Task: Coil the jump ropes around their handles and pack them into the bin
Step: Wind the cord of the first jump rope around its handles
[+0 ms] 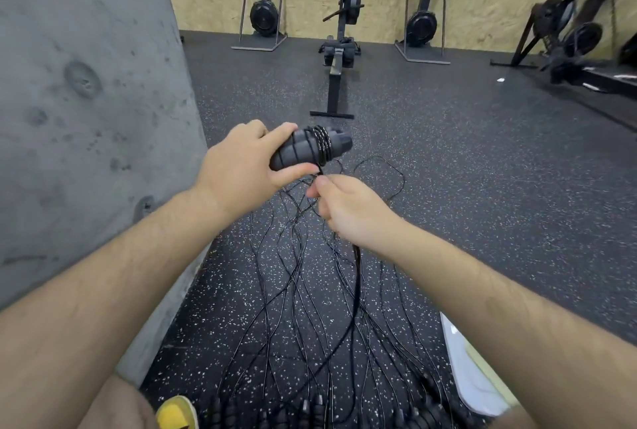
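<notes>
Jump ropes (pixel 303 291) are lying mostly loose on the speckled rubber floor (pixel 482 160), cords fanning out from the person's feet twd the hands. The task is looking early: one rope is being coiled, the rest are waiting, and nothing is showing as packed. The left hand (pixel 238 166) is gripping a pair of black handles (pixel 303 149) held together, fingers and thumb curled round the near end, tips pointing away from the person. A few turns of cord (pixel 322 144), approx. four or five, are sitting round the handles near the far end. The right hand (pixel 350 211) is pinching the same cord btwn thumb and forefinger just below the handles, other fingers curled, w/ the slack trailing down to the floor. Judging by that, most of this rope's length is left to wind. Count: two handles in hand; a row of loose handles (pixel 310 408) at the bottom edge, roughly nine or more, partly cut off so exact no. is unclear; cords too tangled to count. A pale rim (pixel 458 359) is showing at lower right, poss. the bin, can't tell for sure. Beyond: one rowing machine (pixel 339 49) and two upright machines (pixel 263 13).
</notes>
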{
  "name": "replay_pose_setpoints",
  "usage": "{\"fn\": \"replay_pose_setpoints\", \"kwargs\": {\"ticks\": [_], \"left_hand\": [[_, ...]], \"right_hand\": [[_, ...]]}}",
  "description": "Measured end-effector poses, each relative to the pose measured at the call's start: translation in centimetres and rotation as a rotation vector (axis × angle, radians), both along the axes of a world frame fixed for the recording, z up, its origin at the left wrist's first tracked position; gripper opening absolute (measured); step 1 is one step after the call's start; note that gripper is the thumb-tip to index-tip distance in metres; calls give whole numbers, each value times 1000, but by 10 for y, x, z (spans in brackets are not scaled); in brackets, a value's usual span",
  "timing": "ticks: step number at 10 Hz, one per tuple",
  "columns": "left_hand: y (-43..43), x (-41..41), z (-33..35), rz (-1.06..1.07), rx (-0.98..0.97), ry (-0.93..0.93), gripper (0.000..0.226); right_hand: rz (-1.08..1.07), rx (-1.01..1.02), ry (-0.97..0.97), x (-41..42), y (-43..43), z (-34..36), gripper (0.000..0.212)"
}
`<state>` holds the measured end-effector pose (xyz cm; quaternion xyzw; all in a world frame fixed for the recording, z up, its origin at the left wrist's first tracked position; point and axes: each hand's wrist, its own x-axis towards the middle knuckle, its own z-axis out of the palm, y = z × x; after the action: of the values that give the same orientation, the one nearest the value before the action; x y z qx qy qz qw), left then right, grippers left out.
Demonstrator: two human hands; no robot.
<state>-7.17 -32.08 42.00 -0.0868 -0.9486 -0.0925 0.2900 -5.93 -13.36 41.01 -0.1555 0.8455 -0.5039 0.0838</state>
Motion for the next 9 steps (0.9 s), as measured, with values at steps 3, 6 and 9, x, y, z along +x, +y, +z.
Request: {"fn": "replay_pose_setpoints", "kwargs": {"ticks": [3, 6, 9], "left_hand": [[-2, 5, -1, -140, -176, -242, 104], [-9, 2, 0, -90, -177, -174, 69], [-3, 2, 1, -16, -227, -100, 71]], "right_hand": [[-52, 188, 59, 8, 10, 1, 38], [27, 366, 120, 17, 7, 8, 36], [116, 609, 135, 18, 9, 32, 40]]}}
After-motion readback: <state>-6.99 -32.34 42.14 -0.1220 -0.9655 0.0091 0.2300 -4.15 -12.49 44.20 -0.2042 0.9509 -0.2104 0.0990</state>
